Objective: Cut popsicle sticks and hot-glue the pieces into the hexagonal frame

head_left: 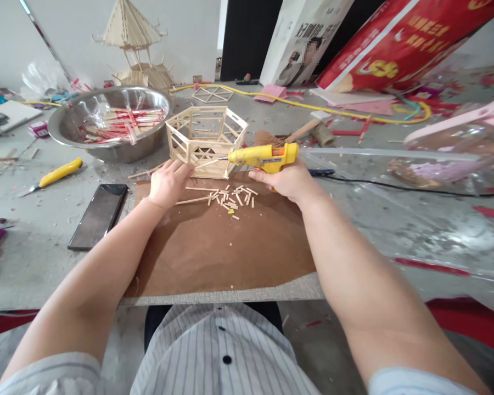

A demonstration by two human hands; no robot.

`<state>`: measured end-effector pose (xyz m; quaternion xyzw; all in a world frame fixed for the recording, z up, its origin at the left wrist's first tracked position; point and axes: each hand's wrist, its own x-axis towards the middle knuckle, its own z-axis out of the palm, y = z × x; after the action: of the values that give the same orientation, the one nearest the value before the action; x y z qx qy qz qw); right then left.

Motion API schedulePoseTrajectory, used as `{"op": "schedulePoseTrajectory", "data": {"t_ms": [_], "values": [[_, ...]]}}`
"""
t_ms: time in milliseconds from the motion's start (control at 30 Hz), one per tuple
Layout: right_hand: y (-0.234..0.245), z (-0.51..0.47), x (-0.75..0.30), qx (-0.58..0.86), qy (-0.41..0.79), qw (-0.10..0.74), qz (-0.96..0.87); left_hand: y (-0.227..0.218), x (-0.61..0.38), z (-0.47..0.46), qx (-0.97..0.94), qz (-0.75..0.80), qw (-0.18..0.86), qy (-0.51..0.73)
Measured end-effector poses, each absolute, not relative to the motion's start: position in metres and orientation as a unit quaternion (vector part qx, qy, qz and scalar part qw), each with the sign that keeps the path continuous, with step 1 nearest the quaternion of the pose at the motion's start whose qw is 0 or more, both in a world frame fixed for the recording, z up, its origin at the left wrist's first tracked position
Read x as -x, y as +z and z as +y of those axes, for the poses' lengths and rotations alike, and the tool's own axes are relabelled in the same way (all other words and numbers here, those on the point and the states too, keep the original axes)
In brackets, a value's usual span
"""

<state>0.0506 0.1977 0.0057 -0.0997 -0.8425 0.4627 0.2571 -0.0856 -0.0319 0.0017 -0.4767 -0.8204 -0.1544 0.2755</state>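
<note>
My right hand is wrapped round a yellow hot glue gun, with a long clear glue stick out of its back. The nozzle points left. My left hand is closed, pinching a thin wooden stick whose far end lies close to the nozzle; whether they touch I cannot tell. Just behind the fingers stands a many-sided open frame built of wooden sticks. Short cut stick pieces are scattered on the brown mat in front of the hands.
A steel bowl of red-wrapped sticks stands at left, with a yellow utility knife and phone nearer. Behind it rises a wooden pagoda model. A yellow cable crosses the back; a black cord runs right.
</note>
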Motion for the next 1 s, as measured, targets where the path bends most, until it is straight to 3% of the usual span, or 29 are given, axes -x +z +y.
{"op": "schedulePoseTrajectory", "data": {"t_ms": [1000], "values": [[0.0011, 0.1991, -0.0495, 0.127, 0.463, 0.238, -0.845, 0.0, 0.0858, -0.0311, 0.463, -0.827, 0.287, -0.137]]}}
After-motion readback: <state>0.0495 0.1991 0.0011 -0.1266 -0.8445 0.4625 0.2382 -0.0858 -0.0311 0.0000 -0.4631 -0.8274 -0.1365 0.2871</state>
